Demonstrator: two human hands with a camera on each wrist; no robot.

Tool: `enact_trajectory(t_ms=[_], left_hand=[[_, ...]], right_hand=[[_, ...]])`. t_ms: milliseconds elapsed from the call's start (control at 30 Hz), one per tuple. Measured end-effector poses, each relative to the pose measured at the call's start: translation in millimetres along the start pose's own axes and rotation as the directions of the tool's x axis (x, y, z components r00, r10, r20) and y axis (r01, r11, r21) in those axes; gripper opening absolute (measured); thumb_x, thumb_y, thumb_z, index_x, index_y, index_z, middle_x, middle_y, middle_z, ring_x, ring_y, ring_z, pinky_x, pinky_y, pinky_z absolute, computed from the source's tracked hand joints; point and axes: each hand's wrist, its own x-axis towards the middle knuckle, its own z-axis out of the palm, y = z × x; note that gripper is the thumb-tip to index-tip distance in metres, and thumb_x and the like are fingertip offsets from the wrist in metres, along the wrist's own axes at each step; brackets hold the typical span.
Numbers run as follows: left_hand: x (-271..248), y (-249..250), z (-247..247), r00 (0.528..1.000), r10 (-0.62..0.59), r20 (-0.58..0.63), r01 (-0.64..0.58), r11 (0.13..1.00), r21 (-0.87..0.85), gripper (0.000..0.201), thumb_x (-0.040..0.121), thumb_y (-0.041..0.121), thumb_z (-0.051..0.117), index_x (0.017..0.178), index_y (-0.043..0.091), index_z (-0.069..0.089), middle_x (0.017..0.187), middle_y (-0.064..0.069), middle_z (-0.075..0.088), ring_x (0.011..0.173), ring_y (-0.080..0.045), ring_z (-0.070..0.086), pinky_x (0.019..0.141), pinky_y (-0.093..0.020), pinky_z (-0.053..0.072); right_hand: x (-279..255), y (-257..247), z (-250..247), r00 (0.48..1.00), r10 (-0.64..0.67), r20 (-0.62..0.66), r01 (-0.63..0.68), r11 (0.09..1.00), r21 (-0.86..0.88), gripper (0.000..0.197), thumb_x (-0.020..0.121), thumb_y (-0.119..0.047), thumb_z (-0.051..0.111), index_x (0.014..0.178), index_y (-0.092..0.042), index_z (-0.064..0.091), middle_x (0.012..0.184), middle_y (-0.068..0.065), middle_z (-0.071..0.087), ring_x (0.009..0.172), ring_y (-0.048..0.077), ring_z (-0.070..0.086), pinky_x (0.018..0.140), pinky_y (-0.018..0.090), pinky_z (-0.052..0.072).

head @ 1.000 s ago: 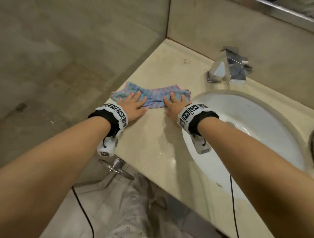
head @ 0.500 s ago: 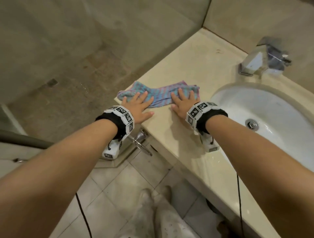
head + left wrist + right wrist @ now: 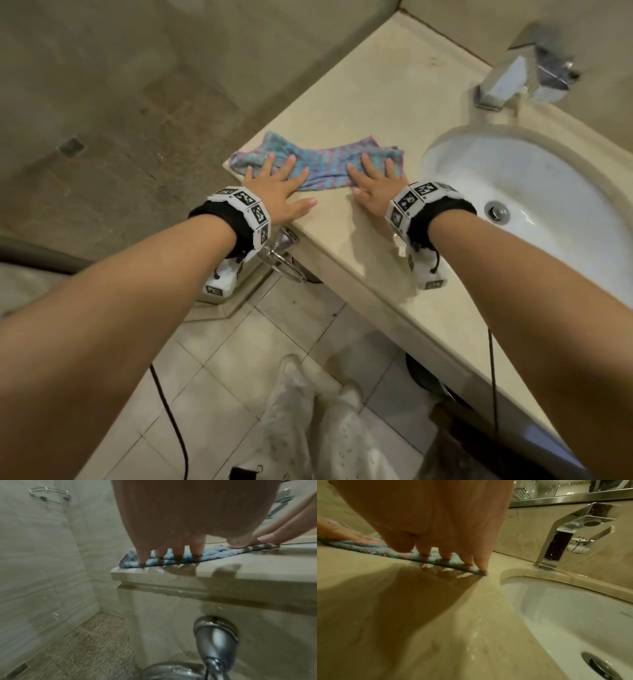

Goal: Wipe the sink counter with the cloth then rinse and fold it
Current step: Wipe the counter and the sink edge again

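Observation:
A blue and purple striped cloth [image 3: 325, 164] lies spread flat on the beige stone counter [image 3: 370, 85], at its front left corner. My left hand [image 3: 277, 185] presses flat on the cloth's left part with straight, spread fingers. My right hand [image 3: 375, 181] presses flat on its right part, next to the white sink basin [image 3: 534, 192]. In the left wrist view, fingertips [image 3: 142, 562] rest on the cloth [image 3: 173, 559] close to the counter's edge. In the right wrist view, fingertips [image 3: 482, 572] hold down the cloth [image 3: 453, 563] at its near edge.
A chrome faucet [image 3: 513, 72] stands behind the basin, and a drain [image 3: 496, 212] sits at its bottom. Left of the counter is a glass shower wall [image 3: 120, 102]. A chrome towel ring [image 3: 281, 253] hangs below the counter's front edge. Water drops lie on the counter [image 3: 471, 642].
The view has shifted down and left, showing more floor. Both hands stay flat on the cloth, which now lies nearer the counter's front corner.

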Motion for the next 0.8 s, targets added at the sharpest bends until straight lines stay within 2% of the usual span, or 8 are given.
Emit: enact_trajectory(t_ms=[233, 367, 533, 667, 800], left_hand=[[-19.7, 23.9, 15.1, 1.0, 0.029, 0.008, -0.029, 0.999, 0.024, 0.069, 0.087, 0.066, 0.017, 0.147, 0.035, 0.003, 0.158, 0.003, -0.01, 0.146, -0.028, -0.01, 0.117, -0.055, 0.001], [-37.6, 49.1, 24.3, 1.0, 0.002, 0.02, -0.002, 1.0, -0.002, 0.068, 0.088, 0.066, 0.017, 0.147, 0.034, 0.003, 0.158, 0.003, -0.01, 0.146, -0.028, -0.01, 0.117, -0.052, 0.002], [-63.2, 96.8, 41.7, 0.999, -0.031, 0.02, 0.031, 1.0, 0.0, 0.069, 0.089, 0.065, 0.018, 0.148, 0.032, 0.005, 0.158, 0.001, -0.009, 0.146, -0.029, -0.008, 0.118, -0.049, 0.002], [-82.7, 142.1, 60.9, 1.0, -0.025, 0.008, 0.025, 1.0, 0.016, 0.07, 0.089, 0.064, 0.019, 0.148, 0.03, 0.005, 0.158, -0.001, -0.009, 0.146, -0.029, -0.008, 0.118, -0.047, -0.001], [-101.2, 184.1, 79.0, 1.0, -0.012, 0.001, 0.012, 1.0, 0.024, 0.07, 0.088, 0.066, 0.019, 0.148, 0.032, 0.006, 0.158, -0.001, -0.007, 0.146, -0.028, -0.007, 0.118, -0.047, -0.001]], right_hand=[[-33.7, 16.1, 23.2, 0.999, -0.033, 0.01, 0.032, 0.999, 0.039, 0.055, 0.1, -0.039, 0.024, 0.15, -0.029, 0.002, 0.16, 0.002, -0.008, 0.145, 0.039, -0.006, 0.119, 0.05, -0.002], [-60.6, 28.3, 36.6, 0.999, -0.054, 0.009, 0.054, 0.998, 0.016, 0.054, 0.101, -0.038, 0.021, 0.15, -0.028, 0.001, 0.16, 0.001, -0.008, 0.145, 0.04, -0.006, 0.118, 0.047, -0.002], [-100.3, 50.4, 57.2, 0.988, -0.149, 0.047, 0.15, 0.988, -0.035, 0.054, 0.102, -0.035, 0.019, 0.15, -0.021, -0.001, 0.159, 0.009, -0.009, 0.145, 0.038, -0.008, 0.118, 0.042, -0.006], [-144.8, 75.8, 80.1, 0.971, -0.239, 0.03, 0.241, 0.967, -0.081, 0.055, 0.102, -0.03, 0.02, 0.15, -0.014, -0.001, 0.158, 0.016, -0.01, 0.147, 0.032, -0.009, 0.118, 0.036, -0.01], [-183.5, 100.9, 106.4, 0.962, -0.273, 0.014, 0.272, 0.948, -0.165, 0.057, 0.102, -0.033, 0.022, 0.15, -0.015, -0.001, 0.158, 0.015, -0.008, 0.146, 0.035, -0.007, 0.119, 0.037, -0.006]])
